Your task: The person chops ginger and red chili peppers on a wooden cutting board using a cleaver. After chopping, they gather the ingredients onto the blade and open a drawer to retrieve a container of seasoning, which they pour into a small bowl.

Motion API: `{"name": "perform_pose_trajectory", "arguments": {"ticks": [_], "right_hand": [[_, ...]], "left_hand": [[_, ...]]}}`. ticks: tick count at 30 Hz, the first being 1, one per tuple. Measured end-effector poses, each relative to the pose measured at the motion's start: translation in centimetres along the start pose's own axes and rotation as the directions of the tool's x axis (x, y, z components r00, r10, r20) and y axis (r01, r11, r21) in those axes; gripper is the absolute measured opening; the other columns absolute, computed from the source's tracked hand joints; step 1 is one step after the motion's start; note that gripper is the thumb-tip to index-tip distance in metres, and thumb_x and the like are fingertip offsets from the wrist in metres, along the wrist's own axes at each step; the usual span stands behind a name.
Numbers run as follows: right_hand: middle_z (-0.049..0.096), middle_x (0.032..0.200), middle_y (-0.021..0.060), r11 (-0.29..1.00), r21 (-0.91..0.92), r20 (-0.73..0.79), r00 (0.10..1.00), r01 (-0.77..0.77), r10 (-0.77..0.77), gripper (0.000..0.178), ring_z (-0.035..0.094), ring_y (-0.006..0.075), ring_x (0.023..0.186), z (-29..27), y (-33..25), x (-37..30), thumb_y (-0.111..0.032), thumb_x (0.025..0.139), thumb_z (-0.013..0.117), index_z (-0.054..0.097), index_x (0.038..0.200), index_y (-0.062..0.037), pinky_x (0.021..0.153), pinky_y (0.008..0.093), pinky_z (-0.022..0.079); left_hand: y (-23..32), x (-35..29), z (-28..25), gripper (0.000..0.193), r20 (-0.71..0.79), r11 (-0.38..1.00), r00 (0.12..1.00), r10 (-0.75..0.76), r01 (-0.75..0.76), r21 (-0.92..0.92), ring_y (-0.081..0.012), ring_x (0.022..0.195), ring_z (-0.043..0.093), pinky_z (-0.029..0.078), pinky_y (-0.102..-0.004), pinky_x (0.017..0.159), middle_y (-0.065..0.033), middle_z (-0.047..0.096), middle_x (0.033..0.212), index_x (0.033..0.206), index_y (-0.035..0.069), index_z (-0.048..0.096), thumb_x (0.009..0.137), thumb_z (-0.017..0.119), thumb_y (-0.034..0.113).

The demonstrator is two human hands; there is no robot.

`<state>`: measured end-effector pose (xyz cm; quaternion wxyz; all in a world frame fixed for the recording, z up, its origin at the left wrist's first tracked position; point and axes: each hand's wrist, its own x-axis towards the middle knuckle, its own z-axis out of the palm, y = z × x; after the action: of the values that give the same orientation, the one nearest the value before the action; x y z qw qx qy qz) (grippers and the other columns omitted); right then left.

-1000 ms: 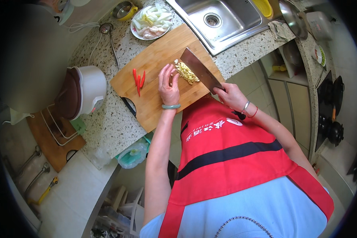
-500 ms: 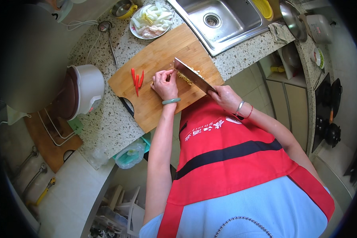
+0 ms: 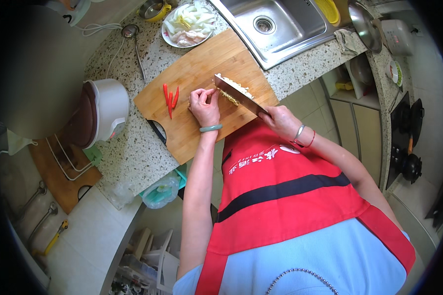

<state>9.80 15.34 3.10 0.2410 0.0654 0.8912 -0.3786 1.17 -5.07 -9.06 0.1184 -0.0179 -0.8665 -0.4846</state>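
Note:
My right hand (image 3: 279, 120) is closed around the handle of a cleaver (image 3: 241, 96), whose broad blade slants across a wooden cutting board (image 3: 184, 142). Finely chopped pale bits (image 3: 237, 86) lie along the far side of the blade, and yellowish bits (image 3: 229, 99) show on its near side. Beside the blade's far end, my left hand (image 3: 204, 107) has its fingers bent and pinched together; whatever they hold is too small to make out. Left of that hand lie three red chili peppers (image 3: 170, 99).
A plate (image 3: 168, 38) of sliced white pieces and pale meat stands behind the board. The steel sink (image 3: 285, 29) is at the back right. Left are a ladle (image 3: 139, 59) and a rice cooker (image 3: 110, 105). A plastic-bagged bin (image 3: 161, 193) hangs below the counter edge.
The cleaver's far end has come slightly down and nearer, uncovering more pale bits behind the blade. My left hand has barely moved, its fingers still pinched.

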Motion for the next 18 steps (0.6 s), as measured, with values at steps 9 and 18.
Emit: {"name": "perform_pose_trajectory", "arguments": {"ticks": [9, 18], "right_hand": [[0.062, 0.081, 0.0291, 0.998, 0.035, 0.049, 0.997, -0.054, 0.052, 0.027, 0.061, 0.0457, 0.079, 0.1, -0.4, -0.1, -0.021, 0.092, 0.054, 0.064, 0.088, 0.0035, 0.069, 0.0493, 0.049], [0.062, 0.083, 0.0301, 0.993, 0.085, 0.010, 0.997, -0.078, 0.078, 0.029, 0.061, 0.0456, 0.080, 2.5, 1.2, 0.9, -0.023, 0.093, 0.055, 0.064, 0.088, 0.0050, 0.069, 0.0488, 0.049]], "left_hand": [[0.5, -0.2, 0.0, 0.011, -0.006, 0.991, 0.999, 0.042, -0.041, 0.128, -0.0214, 0.088, 0.054, 0.043, -0.0344, 0.079, -0.0032, 0.056, 0.086, 0.079, 0.008, 0.072, 0.074, 0.078, 0.015], [0.9, 0.3, -0.8, 0.011, 0.097, 0.990, 0.995, 0.018, -0.031, 0.138, -0.0220, 0.094, 0.054, 0.044, -0.0355, 0.083, -0.0026, 0.062, 0.092, 0.086, 0.008, 0.074, 0.079, 0.075, 0.016]]}}
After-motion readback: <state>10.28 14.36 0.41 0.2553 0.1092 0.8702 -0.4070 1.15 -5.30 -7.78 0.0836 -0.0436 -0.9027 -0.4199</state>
